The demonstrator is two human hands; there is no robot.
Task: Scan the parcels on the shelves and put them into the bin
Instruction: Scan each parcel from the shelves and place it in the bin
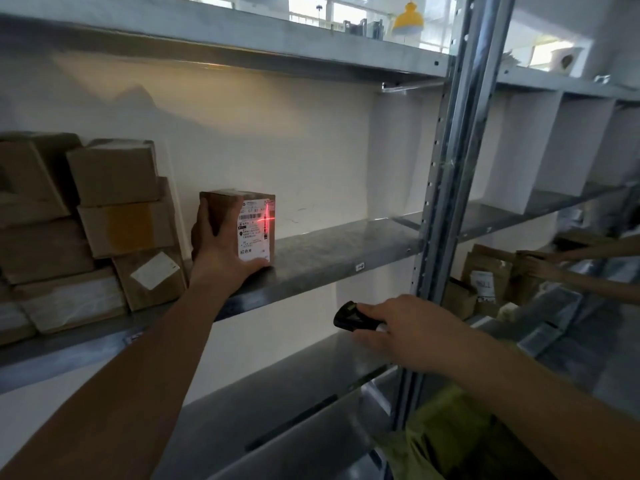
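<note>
Now I am scanning the small upright parcel while steadying it on the middle shelf.

Starting at my fingers: my left hand is gripping the parcel at centre frame, fingers curling round its left edge and thumb running under its label, while my right hand, lower right of centre, is clasping the black scanner with fingers closed over its body. The red cross is landing on the label's right edge, so I am judging that the read may miss the barcode if either hand drifts. Further left, stacked cardboard boxes are crowding the parcel; pulling it out carelessly could snag them. No bin is showing anywhere in frame.
</note>
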